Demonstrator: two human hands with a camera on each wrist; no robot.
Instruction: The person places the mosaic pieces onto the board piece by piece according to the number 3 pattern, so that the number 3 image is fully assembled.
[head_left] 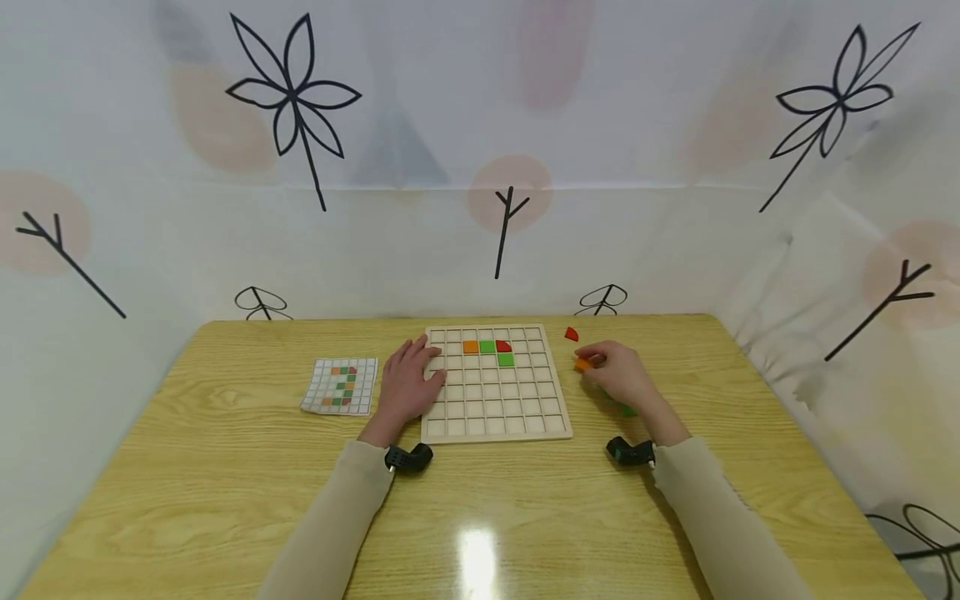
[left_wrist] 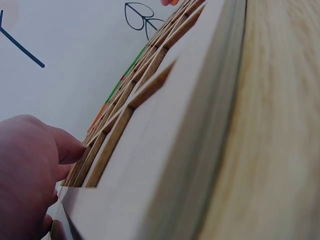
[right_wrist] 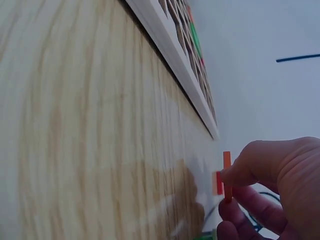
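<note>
1. My feed shows the right hand [head_left: 619, 373] just off the right side of the grid board, thumb and fingers pinching an orange piece [head_left: 582, 365]; the right wrist view has this piece edge-on between the fingertips, raised clear of the board.
2. I see the left hand [head_left: 409, 385] resting on the board's left edge, its fingers extended and holding nothing, fingertips reaching over the nearest cells.
3. Between the hands lies the grid board [head_left: 483, 408], flat, its face divided into shallow square cells. In the second row from its far edge I count, left to right and side by side, an orange square [head_left: 470, 347], a green square [head_left: 487, 347] and a red rounded piece [head_left: 503, 346]. A second green square [head_left: 506, 360] fills the cell directly nearer me from the red one.
4. Right of the board, near its far corner, a loose red piece [head_left: 572, 334] lies apart. Green material [head_left: 627, 409] shows partly beneath the right hand; I cannot tell how many pieces.
5. Left of the board, beyond the left hand, I have a paper card [head_left: 340, 387] printed with a coloured grid.
6. Under the board stretches the wooden table [head_left: 225, 467].
</note>
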